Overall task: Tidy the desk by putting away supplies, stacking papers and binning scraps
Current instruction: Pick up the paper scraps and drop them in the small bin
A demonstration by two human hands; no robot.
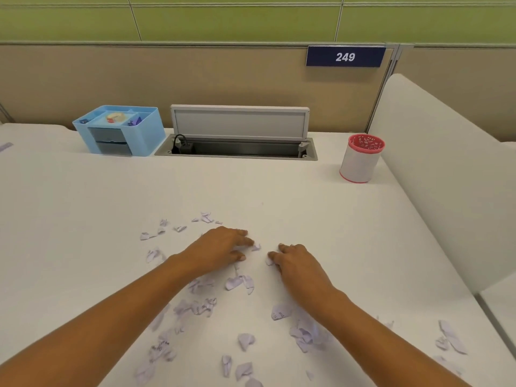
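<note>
At the back left of the white desk (307, 202) stood one light-blue desk organiser (145, 135), its top divided into open compartments: the middle one held a single roll of tape (116, 117), and the compartments on either side held small blue and purple items too small to identify. Two grey drawers (111, 143) sat one above the other in its front, both closed. Beside it, a cable well (237, 152) was sunk into the desk with its lid (239, 122) tipped upright, and one black plug (182, 146) sat in the left end. At the back right stood one white cylindrical bin (360, 163) with a pink rim and base; what lay inside could not be made out. One blue sign reading 249 (345, 57) hung on the partition behind. Torn paper scraps (236, 282) lay scattered across the near half of the desk, well apart from the bin, well over twenty pieces in all, too many and too overlapped for an exact count, some showing print. Both bare hands were palm down among them. The left hand (220, 251) lay nearly flat with fingers extended, its fingertips touching one small scrap (255, 247). The right hand (296, 263) was relaxed with fingers loosely bent, its thumb resting on another scrap (269, 262); neither hand gripped anything that could be seen.
</note>
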